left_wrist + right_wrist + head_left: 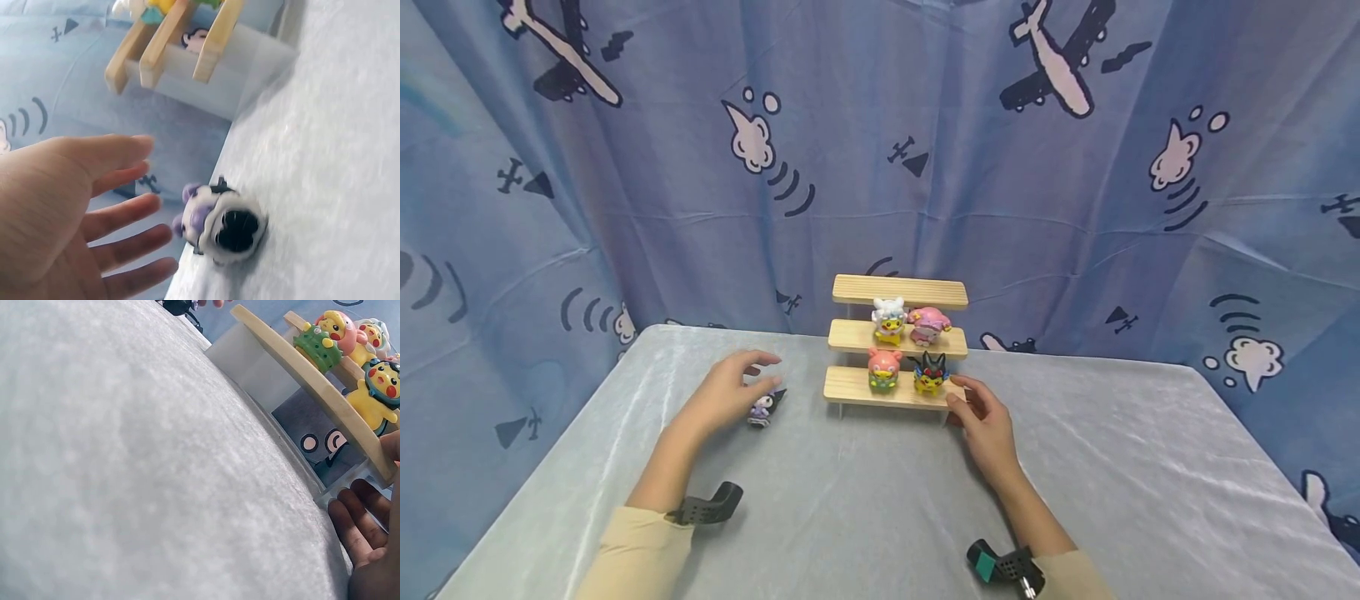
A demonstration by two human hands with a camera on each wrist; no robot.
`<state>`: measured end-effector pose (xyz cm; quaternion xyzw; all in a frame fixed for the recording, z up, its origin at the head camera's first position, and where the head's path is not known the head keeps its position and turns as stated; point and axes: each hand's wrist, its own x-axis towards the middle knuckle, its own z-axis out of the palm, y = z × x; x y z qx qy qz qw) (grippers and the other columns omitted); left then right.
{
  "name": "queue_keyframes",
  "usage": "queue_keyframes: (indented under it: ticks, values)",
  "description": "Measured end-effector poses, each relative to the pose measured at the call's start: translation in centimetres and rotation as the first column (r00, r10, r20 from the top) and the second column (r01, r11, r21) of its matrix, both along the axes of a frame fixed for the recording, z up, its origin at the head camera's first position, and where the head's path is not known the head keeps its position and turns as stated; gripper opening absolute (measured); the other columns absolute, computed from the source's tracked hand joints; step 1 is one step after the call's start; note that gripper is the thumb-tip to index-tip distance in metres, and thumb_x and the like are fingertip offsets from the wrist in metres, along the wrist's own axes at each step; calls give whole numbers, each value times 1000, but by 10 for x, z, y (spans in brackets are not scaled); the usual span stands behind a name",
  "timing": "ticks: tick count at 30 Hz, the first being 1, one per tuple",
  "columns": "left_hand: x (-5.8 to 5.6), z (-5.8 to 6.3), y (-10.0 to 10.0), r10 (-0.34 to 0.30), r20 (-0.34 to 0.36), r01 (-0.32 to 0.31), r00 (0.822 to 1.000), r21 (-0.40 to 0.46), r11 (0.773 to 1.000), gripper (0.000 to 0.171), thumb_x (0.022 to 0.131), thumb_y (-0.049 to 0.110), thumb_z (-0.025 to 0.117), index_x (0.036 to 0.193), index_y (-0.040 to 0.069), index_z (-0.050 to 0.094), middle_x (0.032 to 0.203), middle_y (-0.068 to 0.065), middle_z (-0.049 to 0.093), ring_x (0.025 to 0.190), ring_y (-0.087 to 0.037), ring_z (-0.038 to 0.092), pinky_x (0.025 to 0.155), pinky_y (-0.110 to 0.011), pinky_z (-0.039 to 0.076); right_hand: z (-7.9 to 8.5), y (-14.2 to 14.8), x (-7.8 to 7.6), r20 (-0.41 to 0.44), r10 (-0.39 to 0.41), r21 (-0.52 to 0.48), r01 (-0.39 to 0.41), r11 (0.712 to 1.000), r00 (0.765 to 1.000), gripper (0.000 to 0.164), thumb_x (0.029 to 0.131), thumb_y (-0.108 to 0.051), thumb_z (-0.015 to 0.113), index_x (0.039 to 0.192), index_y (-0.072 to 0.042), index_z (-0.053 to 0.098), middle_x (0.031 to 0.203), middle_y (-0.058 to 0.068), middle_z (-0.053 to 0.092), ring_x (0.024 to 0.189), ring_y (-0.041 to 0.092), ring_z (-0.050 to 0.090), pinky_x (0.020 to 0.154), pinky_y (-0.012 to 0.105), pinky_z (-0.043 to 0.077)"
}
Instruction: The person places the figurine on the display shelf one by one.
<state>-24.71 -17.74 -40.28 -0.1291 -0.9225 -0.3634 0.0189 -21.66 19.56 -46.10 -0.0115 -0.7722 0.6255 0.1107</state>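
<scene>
A small purple figurine with a black pointed hood lies on the table, its round base facing the left wrist camera. My left hand hovers just over it, fingers spread and apart from one another, with nothing in them. At the right end of the three-tier wooden display stand, my right hand grips the lowest shelf's end, thumb at the wood and fingers by the clear support. That shelf bears a pink-hooded figurine and a black-eared yellow one.
On the middle shelf stand a white-hooded figurine and a pink figurine. A pale velvety cloth covers the table. Behind the stand hangs a blue patterned curtain.
</scene>
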Motion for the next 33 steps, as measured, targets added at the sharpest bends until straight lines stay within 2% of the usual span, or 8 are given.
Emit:
queue_keyframes:
  ticks: [5, 12, 18, 25, 28, 33]
  values:
    - [-1, -5, -7, -54, 2, 54, 999, -27, 998, 40, 97, 24, 66, 131, 4, 64, 137, -20, 62, 125, -44, 59, 104, -58, 49, -1, 0, 0, -8, 4, 0, -4, 1000, 1000, 33, 99, -12, 64, 131, -4, 63, 127, 23, 66, 87, -1, 65, 75, 18, 59]
    - [-3, -12, -14, -97, 18, 97, 995, -15, 995, 43, 96, 25, 67, 133, 2, 62, 136, -21, 63, 122, -43, 61, 102, -57, 51, 0, 1, 0, -20, 3, 8, -3, 1000, 1000, 32, 99, -13, 64, 130, -4, 63, 123, 24, 67, 86, -1, 65, 75, 17, 58]
    - [-5, -20, -18, -126, 45, 127, 991, -13, 992, 44, 95, 24, 68, 132, 1, 62, 129, -21, 67, 112, -35, 67, 98, -53, 53, 0, 0, 0, -19, 2, 9, -2, 1000, 1000, 32, 99, -12, 64, 130, -4, 64, 124, 24, 67, 86, -1, 65, 75, 17, 58]
    - [-4, -23, -20, -135, 57, 138, 989, -55, 989, 41, 94, 25, 69, 130, 5, 66, 120, -13, 71, 106, -25, 63, 95, -46, 50, -1, 0, 1, -17, 6, -4, -7, 1000, 1000, 32, 99, -11, 64, 130, -4, 63, 124, 25, 67, 85, 0, 66, 75, 18, 59]
    - [-4, -23, -20, -134, 66, 138, 989, -62, 989, 42, 94, 27, 70, 129, 5, 66, 114, -11, 71, 99, -21, 61, 88, -40, 50, -1, 0, 1, -19, 6, -2, -6, 1000, 1000, 32, 99, -11, 64, 130, -4, 63, 124, 25, 67, 86, 0, 66, 75, 18, 59]
    - [-5, -22, -21, -138, 103, 144, 985, -49, 988, 48, 88, 29, 76, 128, 5, 66, 95, -7, 65, 85, -17, 54, 75, -31, 45, -1, 0, 0, -20, 5, 3, -5, 1000, 1000, 32, 99, -12, 64, 130, -4, 63, 125, 25, 67, 86, -1, 66, 75, 18, 59]
